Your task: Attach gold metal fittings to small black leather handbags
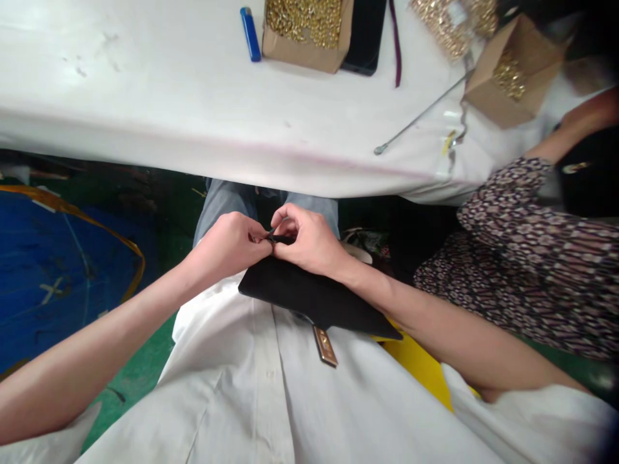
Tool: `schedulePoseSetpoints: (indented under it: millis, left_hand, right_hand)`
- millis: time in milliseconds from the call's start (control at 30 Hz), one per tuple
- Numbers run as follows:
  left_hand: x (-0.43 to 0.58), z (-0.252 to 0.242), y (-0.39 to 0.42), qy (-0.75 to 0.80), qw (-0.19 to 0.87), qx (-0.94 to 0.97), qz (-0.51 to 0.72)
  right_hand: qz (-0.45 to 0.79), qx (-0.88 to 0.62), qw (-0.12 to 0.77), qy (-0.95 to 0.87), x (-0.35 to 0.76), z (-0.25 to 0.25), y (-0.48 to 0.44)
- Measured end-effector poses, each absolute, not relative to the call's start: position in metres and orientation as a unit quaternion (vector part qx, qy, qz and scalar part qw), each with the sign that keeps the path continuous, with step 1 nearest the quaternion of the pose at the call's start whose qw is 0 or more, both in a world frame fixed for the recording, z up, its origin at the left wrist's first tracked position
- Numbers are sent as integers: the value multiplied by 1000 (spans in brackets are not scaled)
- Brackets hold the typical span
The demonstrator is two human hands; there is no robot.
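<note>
Over my lap, my left hand [236,237] and my right hand [309,240] meet, fingertips pinched close together. Between them is a thin dark strip [272,234], partly covered by the fingers. Its exact kind is not clear. Below my right hand, a flat black panel [314,293] lies slanted across my white shirt, its upper edge at my right fingers. From the panel's lower edge hangs a small rectangular tag [325,347] with a copper-gold face. Something yellow [418,364] shows under the panel and my right forearm.
On the white-covered table stand a box of gold-coloured pieces [309,55], a blue lighter [250,35], a black phone-like slab [365,38], a thin metal rod [420,119] and another open box [503,106]. A person's patterned sleeve [512,187] is at right; a blue bundle [58,277] at left.
</note>
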State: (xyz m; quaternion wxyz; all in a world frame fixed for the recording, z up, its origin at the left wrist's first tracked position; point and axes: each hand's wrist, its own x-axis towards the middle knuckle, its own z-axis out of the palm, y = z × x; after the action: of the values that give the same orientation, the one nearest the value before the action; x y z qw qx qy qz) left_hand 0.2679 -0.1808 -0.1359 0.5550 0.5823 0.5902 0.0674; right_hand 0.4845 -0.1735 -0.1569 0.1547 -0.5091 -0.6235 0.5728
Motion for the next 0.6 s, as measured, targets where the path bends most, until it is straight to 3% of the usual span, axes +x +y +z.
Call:
schedulePoseSetpoints:
  millis: [200, 600]
  left_hand:
    - [272, -126, -155, 583, 472, 661, -34]
    - [272, -139, -162, 502, 481, 714, 85]
  right_hand:
    - [562, -516, 139, -632, 485, -155, -171]
    - [526, -565, 138, -620, 483, -151, -177]
